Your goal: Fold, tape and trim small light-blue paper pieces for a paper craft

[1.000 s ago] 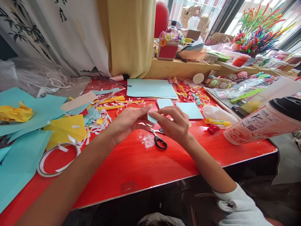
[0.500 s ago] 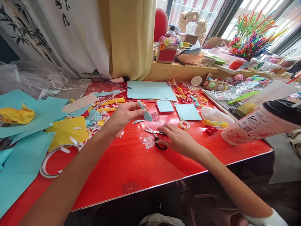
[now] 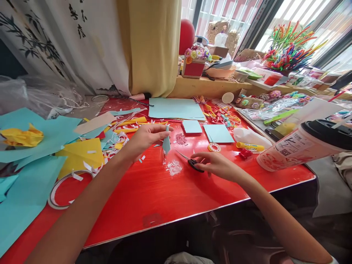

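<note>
Pinched between the thumb and fingers of my left hand point(image 3: 150, 138) is a small folded piece of light blue paper point(image 3: 166, 145), held above the table with its lower end pointing down. My right hand point(image 3: 216, 163) has its fingers at the black handles of a pair of scissors point(image 3: 195, 165), whose blades point left and away from me. Below the paper lies a small heap of white paper scraps point(image 3: 174, 167). Reddish scraps point(image 3: 180, 139) form another heap farther back. A stack of small blue squares point(image 3: 191, 127) and some larger blue squares point(image 3: 218, 133) lie beyond my right hand.
Large blue sheets point(image 3: 176, 108) lie at the back. A tape roll point(image 3: 214, 147), a yellow glue stick point(image 3: 250, 146) and a tilted drink cup point(image 3: 294, 145) are on the right. Blue paper point(image 3: 33, 183), yellow paper point(image 3: 82, 156) and a big tape ring point(image 3: 52, 200) cover the left.
My right hand has picked at the scissors' handles, turning them and shifting them slightly right; the blades look closer together. The blue paper in my left hand has turned more upright.
</note>
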`<state>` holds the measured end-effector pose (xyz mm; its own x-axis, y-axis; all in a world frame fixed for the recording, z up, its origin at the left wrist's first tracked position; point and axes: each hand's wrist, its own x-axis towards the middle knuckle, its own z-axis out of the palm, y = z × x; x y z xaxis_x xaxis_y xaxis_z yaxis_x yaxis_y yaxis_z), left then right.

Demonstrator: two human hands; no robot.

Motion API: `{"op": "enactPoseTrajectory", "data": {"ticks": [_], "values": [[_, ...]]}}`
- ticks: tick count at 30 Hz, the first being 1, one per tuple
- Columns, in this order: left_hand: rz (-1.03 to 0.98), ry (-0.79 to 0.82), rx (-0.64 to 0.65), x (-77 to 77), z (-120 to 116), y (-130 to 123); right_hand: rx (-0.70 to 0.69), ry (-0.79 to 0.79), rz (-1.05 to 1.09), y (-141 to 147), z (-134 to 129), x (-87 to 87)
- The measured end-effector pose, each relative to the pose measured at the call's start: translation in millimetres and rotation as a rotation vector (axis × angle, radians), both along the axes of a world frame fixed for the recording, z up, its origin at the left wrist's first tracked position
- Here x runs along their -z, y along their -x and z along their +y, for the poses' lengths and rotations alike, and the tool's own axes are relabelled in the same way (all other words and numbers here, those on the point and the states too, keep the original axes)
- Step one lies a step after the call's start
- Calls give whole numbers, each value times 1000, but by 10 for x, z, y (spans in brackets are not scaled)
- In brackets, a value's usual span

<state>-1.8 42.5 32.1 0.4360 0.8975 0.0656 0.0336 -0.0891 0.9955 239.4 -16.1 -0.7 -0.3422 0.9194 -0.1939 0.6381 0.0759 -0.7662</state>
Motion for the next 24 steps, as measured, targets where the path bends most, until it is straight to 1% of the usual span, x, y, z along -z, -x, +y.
{"op": "enactPoseTrajectory", "data": {"ticks": [2, 4, 6, 8, 11, 15, 19, 24], "values": [[13, 2, 17, 4, 8, 11, 19, 201, 332, -19, -24, 24], [34, 13, 26, 4, 7, 16, 44, 288, 586, -6, -80, 81], [44, 26, 28, -2, -3, 16, 56, 321, 751, 26, -142, 138], [50, 33, 39, -15, -16, 12, 36, 339, 823, 54, -183, 164], [64, 28, 78, -37, -33, 8, -30, 320, 787, 66, -168, 129], [84, 4, 128, -41, -39, 11, -97, 242, 661, 43, -47, 32], [121, 19, 220, -29, -50, 16, -97, 236, 535, 47, 58, -45], [214, 52, 338, -30, -77, 19, -74, 184, 507, 80, 75, -108]]}}
